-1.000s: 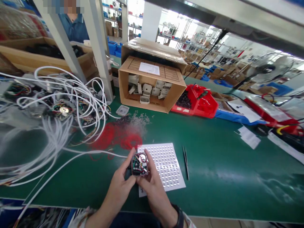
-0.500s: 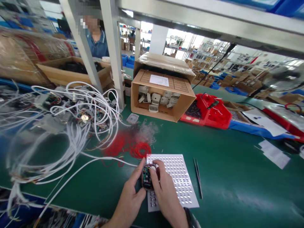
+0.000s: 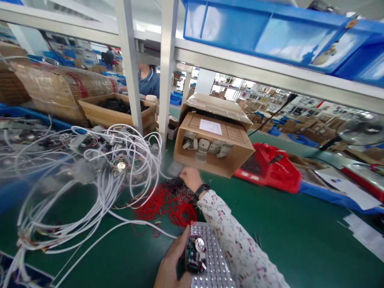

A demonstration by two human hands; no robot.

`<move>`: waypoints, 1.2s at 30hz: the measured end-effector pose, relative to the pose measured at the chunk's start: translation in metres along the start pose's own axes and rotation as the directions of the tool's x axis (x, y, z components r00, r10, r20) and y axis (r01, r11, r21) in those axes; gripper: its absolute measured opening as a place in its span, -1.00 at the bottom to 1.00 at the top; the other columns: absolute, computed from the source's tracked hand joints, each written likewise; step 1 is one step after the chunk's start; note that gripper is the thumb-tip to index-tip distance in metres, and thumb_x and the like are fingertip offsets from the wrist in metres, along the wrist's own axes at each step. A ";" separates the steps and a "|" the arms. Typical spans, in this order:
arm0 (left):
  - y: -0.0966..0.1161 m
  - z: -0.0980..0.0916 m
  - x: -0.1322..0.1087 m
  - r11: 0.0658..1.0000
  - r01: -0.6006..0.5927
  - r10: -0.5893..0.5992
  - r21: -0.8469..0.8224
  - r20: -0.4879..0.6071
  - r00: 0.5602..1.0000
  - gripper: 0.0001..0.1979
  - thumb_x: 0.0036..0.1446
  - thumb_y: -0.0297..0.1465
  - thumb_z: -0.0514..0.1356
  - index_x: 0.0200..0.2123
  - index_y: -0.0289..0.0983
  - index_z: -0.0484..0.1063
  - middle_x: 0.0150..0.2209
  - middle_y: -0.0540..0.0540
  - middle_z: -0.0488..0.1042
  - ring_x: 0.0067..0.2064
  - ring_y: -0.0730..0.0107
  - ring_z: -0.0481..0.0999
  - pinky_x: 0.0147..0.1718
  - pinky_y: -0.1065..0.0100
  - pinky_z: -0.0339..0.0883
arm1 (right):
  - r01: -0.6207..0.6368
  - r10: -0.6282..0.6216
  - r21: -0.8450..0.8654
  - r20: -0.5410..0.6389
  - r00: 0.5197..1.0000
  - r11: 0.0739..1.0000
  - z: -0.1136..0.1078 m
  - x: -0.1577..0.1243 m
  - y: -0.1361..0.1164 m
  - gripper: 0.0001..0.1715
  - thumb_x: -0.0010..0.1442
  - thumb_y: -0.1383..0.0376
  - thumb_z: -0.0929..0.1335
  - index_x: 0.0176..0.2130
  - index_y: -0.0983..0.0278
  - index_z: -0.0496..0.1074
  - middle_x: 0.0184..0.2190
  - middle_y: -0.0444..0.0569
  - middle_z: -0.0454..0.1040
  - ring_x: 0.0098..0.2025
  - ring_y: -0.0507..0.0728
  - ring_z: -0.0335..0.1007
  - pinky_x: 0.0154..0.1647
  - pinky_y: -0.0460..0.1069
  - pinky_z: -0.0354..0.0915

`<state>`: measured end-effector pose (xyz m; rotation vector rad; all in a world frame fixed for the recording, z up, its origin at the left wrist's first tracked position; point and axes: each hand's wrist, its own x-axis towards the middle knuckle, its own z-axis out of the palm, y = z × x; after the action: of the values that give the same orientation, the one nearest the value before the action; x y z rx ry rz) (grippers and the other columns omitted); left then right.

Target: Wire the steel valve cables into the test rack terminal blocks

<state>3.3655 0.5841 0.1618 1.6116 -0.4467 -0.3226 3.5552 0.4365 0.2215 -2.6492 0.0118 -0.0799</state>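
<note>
My left hand (image 3: 175, 262) holds a small open housing (image 3: 196, 256) packed with a circuit board, wires and a round shiny disc; a white cable runs to it from the left. My right hand (image 3: 191, 179) reaches far forward, its fingers bent and closed at the right edge of a grey plastic cover (image 3: 174, 169), which looks blurred. Under the housing lies a sheet with rows of round silvery pieces (image 3: 215, 256). Red wire coils (image 3: 182, 215) and small loose pins lie just below my right hand. Tweezers (image 3: 258, 241) show partly beyond my right sleeve.
A cardboard box (image 3: 214, 160) with grey housings stands at the back. White cables (image 3: 105, 200) crowd the left side. A red bin (image 3: 270, 170) sits right of the box. Shelf posts (image 3: 168, 76) rise behind the table, and a person (image 3: 149, 82) is beyond them.
My right hand has left the housing and moved forward to the grey cover. My left hand keeps the housing, whose round disc now shows. The view has tilted up and turned left.
</note>
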 end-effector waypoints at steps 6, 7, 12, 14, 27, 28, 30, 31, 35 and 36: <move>0.001 0.000 0.001 1.000 0.003 -0.003 0.004 -0.003 1.000 -0.29 -0.06 -0.48 0.14 0.22 -0.21 0.13 0.20 -0.10 0.21 0.22 0.17 0.17 0.22 0.19 -0.01 | -0.059 0.067 -0.117 0.063 0.996 0.991 0.022 0.018 0.001 -0.82 0.17 0.25 0.35 -0.37 0.34 0.43 -0.35 -0.06 0.49 -0.26 0.06 0.42 -0.18 0.04 0.34; 0.007 0.001 0.001 1.000 0.020 -0.020 -0.001 -0.007 1.000 -0.32 -0.04 -0.47 0.13 0.22 -0.23 0.13 0.20 -0.11 0.21 0.22 0.17 0.17 0.22 0.19 -0.02 | -0.066 0.074 -0.118 0.067 0.995 0.991 0.023 0.018 0.004 -0.81 0.18 0.24 0.34 -0.34 0.34 0.42 -0.33 -0.06 0.48 -0.25 0.07 0.42 -0.18 0.04 0.34; 0.031 0.003 0.003 0.986 0.148 -0.151 -0.081 -0.027 0.988 -0.33 -0.04 -0.47 0.09 0.21 -0.32 0.13 0.20 -0.14 0.22 0.22 0.18 0.18 0.24 0.16 -0.08 | -0.059 0.065 -0.068 0.102 0.993 0.996 0.025 0.020 0.017 -0.78 0.19 0.20 0.33 -0.30 0.34 0.41 -0.26 -0.05 0.47 -0.20 0.08 0.40 -0.13 0.08 0.32; 0.033 0.004 0.004 0.978 0.181 -0.183 -0.100 -0.018 0.983 -0.32 -0.05 -0.47 0.09 0.21 -0.34 0.13 0.21 -0.14 0.20 0.22 0.18 0.17 0.25 0.15 -0.12 | -0.051 0.054 -0.032 0.110 0.992 0.998 0.026 0.021 0.020 -0.77 0.19 0.20 0.33 -0.33 0.35 0.41 -0.28 -0.06 0.47 -0.20 0.08 0.40 -0.13 0.08 0.32; 0.027 0.004 0.000 0.990 0.144 -0.144 -0.010 0.015 0.989 -0.33 0.04 -0.42 0.12 0.24 -0.30 0.05 0.24 -0.18 0.14 0.25 0.14 0.11 0.25 0.08 -0.13 | 0.002 0.058 0.399 -0.138 0.989 0.917 -0.048 -0.071 0.012 -0.86 0.21 0.43 0.16 -0.35 0.29 0.24 -0.42 -0.11 0.46 -0.42 -0.03 0.36 -0.37 -0.12 0.26; 0.027 0.005 0.001 0.990 0.136 -0.136 0.036 0.007 0.991 -0.30 0.01 -0.43 0.15 0.24 -0.27 0.04 0.24 -0.18 0.14 0.25 0.13 0.11 0.25 0.07 -0.11 | 0.009 0.065 0.431 -0.156 0.986 0.902 -0.055 -0.093 0.015 -0.87 0.20 0.41 0.18 -0.38 0.28 0.24 -0.45 -0.13 0.43 -0.44 -0.03 0.33 -0.38 -0.12 0.25; 0.026 0.007 0.004 0.984 0.128 -0.128 0.124 -0.008 0.992 -0.27 -0.06 -0.48 0.20 0.22 -0.22 0.08 0.22 -0.17 0.17 0.23 0.09 0.12 0.23 0.04 -0.08 | 0.023 0.107 0.578 -0.190 0.976 0.816 -0.059 -0.140 0.025 -0.88 0.20 0.31 0.23 -0.36 0.27 0.31 -0.49 -0.15 0.39 -0.48 -0.02 0.27 -0.43 -0.10 0.21; 0.025 0.008 0.006 0.979 0.132 -0.132 0.154 -0.014 0.991 -0.28 -0.10 -0.51 0.22 0.19 -0.20 0.13 0.19 -0.17 0.21 0.21 0.08 0.14 0.21 0.03 -0.06 | -0.008 0.156 0.617 -0.187 0.970 0.787 -0.057 -0.162 0.031 -0.84 0.21 0.26 0.24 -0.33 0.27 0.35 -0.51 -0.15 0.36 -0.48 -0.01 0.24 -0.45 -0.10 0.18; 0.025 0.010 0.009 0.961 0.183 -0.178 0.207 -0.041 0.983 -0.31 -0.21 -0.55 0.27 0.07 -0.21 0.21 0.05 -0.17 0.33 0.08 0.07 0.30 0.11 0.04 0.13 | -0.161 0.395 0.771 -0.125 0.910 0.616 -0.034 -0.232 0.049 -0.76 0.16 0.13 0.31 -0.35 0.26 0.40 -0.55 -0.16 0.28 -0.51 0.00 0.14 -0.48 -0.08 0.10; 0.026 0.010 0.008 0.958 0.172 -0.166 0.231 -0.044 0.985 -0.30 -0.24 -0.55 0.29 0.05 -0.22 0.20 0.03 -0.17 0.33 0.06 0.08 0.31 0.08 0.06 0.17 | -0.193 0.437 0.826 -0.070 0.897 0.529 -0.029 -0.243 0.049 -0.75 0.15 0.12 0.32 -0.35 0.26 0.39 -0.56 -0.17 0.27 -0.52 -0.01 0.13 -0.50 -0.09 0.09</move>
<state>3.3656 0.5700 0.1872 1.8877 -0.3378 -0.3906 3.3113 0.3844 0.2109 -1.6427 0.4556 -0.2595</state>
